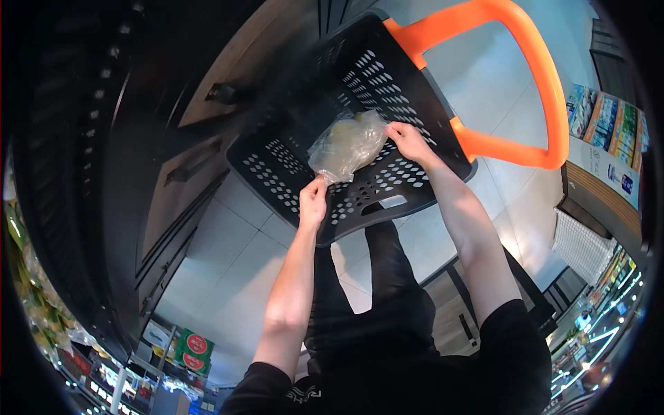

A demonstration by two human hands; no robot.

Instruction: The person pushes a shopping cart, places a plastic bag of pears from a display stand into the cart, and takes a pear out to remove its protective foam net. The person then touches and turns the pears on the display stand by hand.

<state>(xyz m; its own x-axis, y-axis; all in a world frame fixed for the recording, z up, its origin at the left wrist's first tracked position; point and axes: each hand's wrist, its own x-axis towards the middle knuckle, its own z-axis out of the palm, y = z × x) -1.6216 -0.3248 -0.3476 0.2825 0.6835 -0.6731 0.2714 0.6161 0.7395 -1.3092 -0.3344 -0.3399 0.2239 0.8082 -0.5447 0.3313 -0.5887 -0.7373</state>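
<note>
A clear plastic bag (348, 146) with pale yellow-green items inside is stretched between my two hands, over the inside of a black basket (403, 181) with perforated walls. My left hand (313, 202) is closed on the bag's lower left corner. On the upper right side, my right hand (409, 142) pinches the bag's other end. An orange handle (551, 90) rises from the basket's right side. What exactly the bagged items are is hard to tell through the crinkled plastic.
Dark cabinets or shelving (176, 166) stand close on the left. Boxed goods (609, 124) sit on a wooden-edged display at the right. Green cartons (194, 351) are at the lower left. Light grey floor tiles (232, 256) surround the basket.
</note>
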